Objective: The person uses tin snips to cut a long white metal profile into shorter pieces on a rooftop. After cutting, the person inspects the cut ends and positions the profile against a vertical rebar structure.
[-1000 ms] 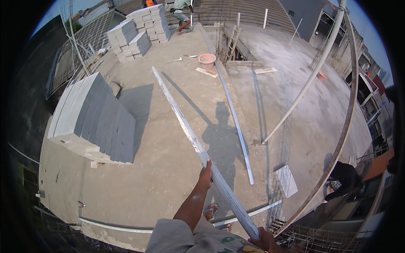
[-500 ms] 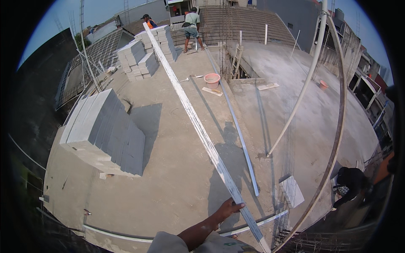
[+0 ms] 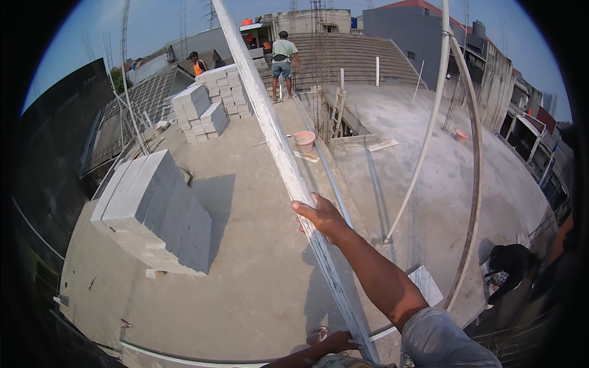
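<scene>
A long, straight bar, smeared with white and showing grey-blue in its lower part, slants up and away in front of me. My right hand is closed round its middle, thumb on the near face. Low in the picture, my left hand grips the bar near its bottom end; some of its fingers are hidden behind it. The bar's top runs past the upper edge of the view. Below the hands, part of a foot in a sandal shows.
Stacks of pale blocks stand at left and farther back. A pink bucket sits beside another long bar. Upright poles rise at right. A person stands far off, another behind blocks, another crouches at right.
My right hand has come in and taken hold of the bar's middle. The left hand has shifted lower, and the bar now stands steeper, its top out of view.
</scene>
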Motion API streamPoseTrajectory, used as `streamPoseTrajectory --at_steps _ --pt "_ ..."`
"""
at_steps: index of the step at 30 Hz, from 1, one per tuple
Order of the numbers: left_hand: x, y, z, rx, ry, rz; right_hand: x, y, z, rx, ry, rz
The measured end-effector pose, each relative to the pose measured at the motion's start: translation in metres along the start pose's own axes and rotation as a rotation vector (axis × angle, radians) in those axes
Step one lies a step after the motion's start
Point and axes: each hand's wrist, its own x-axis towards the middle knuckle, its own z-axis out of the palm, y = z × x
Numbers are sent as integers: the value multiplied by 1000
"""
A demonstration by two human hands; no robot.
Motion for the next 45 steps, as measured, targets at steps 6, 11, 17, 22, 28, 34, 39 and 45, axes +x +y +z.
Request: streamPoseTrajectory --at_steps 6,11,17,22,28,34,39,45 --pt "-67 14 -133 -710 704 255 -53 56 -14 545 -237 155" --pt "-105 100 -254 -633 1202 613 -88 82 -8 535 -266 70" --pt "-122 174 -268 -551 1317 703 -106 80 3 469 -247 11" --pt "-127 184 -264 -743 1283 777 -113 77 9 483 -278 17" --pt "-135 180 -263 -892 1264 920 -118 66 21 464 -320 43" --pt "-164 179 -258 -699 1260 732 -134 52 31 383 -275 71" --pt "-195 185 -263 -447 1226 549 -140 44 32 375 -333 50" --pt "-196 182 -265 -441 1450 658 -140 33 37 411 -493 -11"
